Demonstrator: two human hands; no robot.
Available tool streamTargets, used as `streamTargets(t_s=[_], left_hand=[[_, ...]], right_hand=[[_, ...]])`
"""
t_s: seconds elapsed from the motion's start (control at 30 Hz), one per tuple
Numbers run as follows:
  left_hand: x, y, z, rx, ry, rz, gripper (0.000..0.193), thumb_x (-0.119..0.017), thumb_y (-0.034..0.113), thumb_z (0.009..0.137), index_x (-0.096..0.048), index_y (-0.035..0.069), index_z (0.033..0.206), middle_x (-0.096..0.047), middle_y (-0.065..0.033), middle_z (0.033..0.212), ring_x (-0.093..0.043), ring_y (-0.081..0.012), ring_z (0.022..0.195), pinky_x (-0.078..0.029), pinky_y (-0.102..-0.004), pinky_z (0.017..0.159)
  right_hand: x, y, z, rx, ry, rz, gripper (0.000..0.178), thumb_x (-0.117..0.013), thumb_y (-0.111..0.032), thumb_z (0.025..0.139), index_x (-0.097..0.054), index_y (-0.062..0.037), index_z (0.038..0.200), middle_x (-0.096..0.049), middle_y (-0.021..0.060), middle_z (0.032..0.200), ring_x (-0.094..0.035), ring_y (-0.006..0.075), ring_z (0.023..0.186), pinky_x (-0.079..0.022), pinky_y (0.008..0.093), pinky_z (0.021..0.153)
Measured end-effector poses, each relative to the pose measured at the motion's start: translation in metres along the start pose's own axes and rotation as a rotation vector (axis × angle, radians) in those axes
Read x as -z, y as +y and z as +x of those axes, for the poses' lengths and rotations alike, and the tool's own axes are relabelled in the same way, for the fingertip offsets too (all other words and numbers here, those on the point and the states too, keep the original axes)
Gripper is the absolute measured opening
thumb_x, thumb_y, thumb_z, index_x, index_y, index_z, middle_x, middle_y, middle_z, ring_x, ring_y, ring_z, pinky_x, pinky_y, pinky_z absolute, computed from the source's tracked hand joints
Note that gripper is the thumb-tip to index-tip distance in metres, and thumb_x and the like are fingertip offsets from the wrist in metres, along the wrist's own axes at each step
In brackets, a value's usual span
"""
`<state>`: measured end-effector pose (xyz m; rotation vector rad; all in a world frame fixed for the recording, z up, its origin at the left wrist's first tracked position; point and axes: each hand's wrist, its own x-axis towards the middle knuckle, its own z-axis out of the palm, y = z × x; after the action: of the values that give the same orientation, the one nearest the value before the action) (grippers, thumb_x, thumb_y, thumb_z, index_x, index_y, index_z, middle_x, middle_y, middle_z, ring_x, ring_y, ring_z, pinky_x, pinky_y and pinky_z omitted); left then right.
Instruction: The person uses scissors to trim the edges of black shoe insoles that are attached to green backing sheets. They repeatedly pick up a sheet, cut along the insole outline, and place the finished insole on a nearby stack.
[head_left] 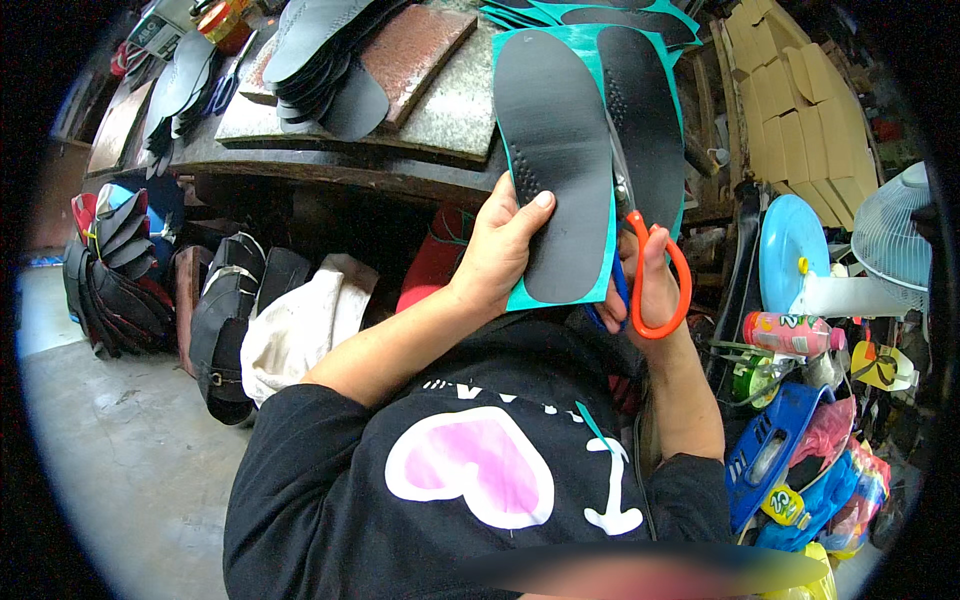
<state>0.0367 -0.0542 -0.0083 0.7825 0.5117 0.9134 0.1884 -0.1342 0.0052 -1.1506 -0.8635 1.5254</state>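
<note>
My left hand [507,240] grips the lower left edge of a teal sheet [606,270], its thumb on a black insole [555,150]. A second black insole [645,130] lies to the right on teal material. My right hand [655,285] is closed round scissors [640,235] with one orange and one blue handle loop. Their blades point away from me, between the two insoles. How far the blades are spread is hard to tell. A thin teal scrap [590,420] rests on my black shirt.
A workbench [300,158] ahead carries insole stacks [310,50], stone slabs [425,60], and blue-handled scissors [225,88]. More teal sheets [620,15] lie beyond. Bundled black pieces [120,270] and a white cloth [305,325] are left; a fan [895,240] and cardboard boxes [800,120] right.
</note>
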Motion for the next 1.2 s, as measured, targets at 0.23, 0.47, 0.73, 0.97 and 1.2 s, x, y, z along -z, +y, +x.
streamTargets(t_s=[0.23,0.47,0.73,0.97,1.2], left_hand=[[-0.002,0.004,-0.003,0.075,-0.037,-0.063,0.038,-0.052,0.015,0.094,-0.041,0.002,0.128,-0.055,-0.0085,0.119,-0.054,-0.0142,0.107,-0.042,-0.0300,0.094],[-0.006,0.018,0.008,-0.006,-0.050,0.074,0.038,-0.052,0.015,0.094,-0.041,0.001,0.128,-0.055,-0.0084,0.119,-0.054,-0.0143,0.106,-0.043,-0.0306,0.094],[0.006,0.034,0.026,-0.044,0.006,0.013,0.034,-0.050,0.012,0.095,-0.041,0.000,0.126,-0.057,-0.0095,0.112,-0.058,-0.0148,0.097,-0.049,-0.0307,0.087],[0.005,0.031,0.026,-0.128,-0.030,0.056,0.038,-0.051,0.009,0.093,-0.040,0.000,0.128,-0.053,-0.0107,0.120,-0.053,-0.0159,0.107,-0.043,-0.0315,0.095],[0.028,0.054,0.031,-0.525,0.071,0.305,0.036,-0.051,0.006,0.093,-0.041,-0.004,0.126,-0.056,-0.0122,0.118,-0.053,-0.0171,0.107,-0.041,-0.0312,0.095]], right_hand=[[0.003,-0.020,0.020,0.024,0.036,-0.160,0.091,-0.025,-0.081,0.079,-0.052,-0.0014,0.114,-0.045,0.0014,0.048,-0.040,0.0111,0.034,-0.036,0.0230,0.034],[0.013,-0.040,0.067,0.157,0.155,-0.134,0.087,-0.028,-0.081,0.079,-0.056,-0.0032,0.106,-0.045,0.0002,0.048,-0.040,0.0085,0.038,-0.032,0.0218,0.037],[0.018,-0.068,0.110,0.070,-0.096,-0.352,0.085,-0.027,-0.076,0.084,-0.058,0.0005,0.104,-0.052,-0.0065,0.057,-0.039,0.0031,0.041,-0.033,0.0186,0.041],[0.025,-0.072,0.152,0.158,-0.008,-0.370,0.081,-0.030,-0.075,0.085,-0.057,0.0002,0.100,-0.057,0.0050,0.070,-0.055,0.0112,0.062,-0.044,0.0237,0.055],[0.010,-0.079,0.112,0.168,-0.084,-0.281,0.081,-0.026,-0.078,0.082,-0.052,-0.0019,0.090,-0.043,-0.0002,0.046,-0.041,0.0086,0.037,-0.033,0.0192,0.037]])
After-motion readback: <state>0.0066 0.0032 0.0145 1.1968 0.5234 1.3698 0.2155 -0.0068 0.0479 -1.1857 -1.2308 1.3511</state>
